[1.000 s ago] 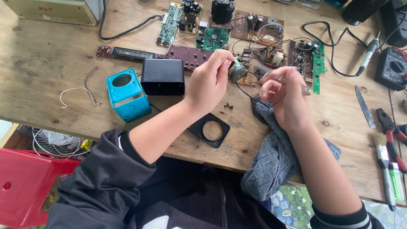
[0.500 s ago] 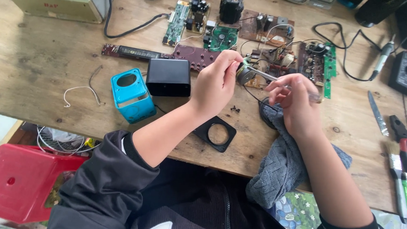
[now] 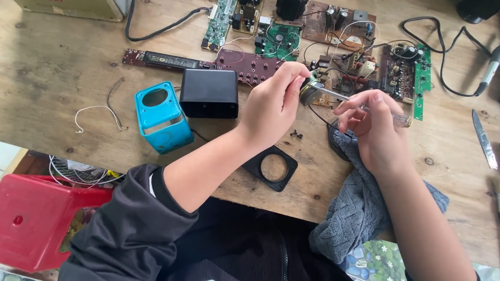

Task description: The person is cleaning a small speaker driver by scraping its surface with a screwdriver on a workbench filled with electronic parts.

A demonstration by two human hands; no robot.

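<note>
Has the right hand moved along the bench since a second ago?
No, barely. The right hand with its screwdriver sits just above the grey cloth, near the brown circuit board, as before.

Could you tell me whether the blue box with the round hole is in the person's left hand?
No, the blue box stands on the wooden table, apart from the left hand, which grips a small round part.
</note>
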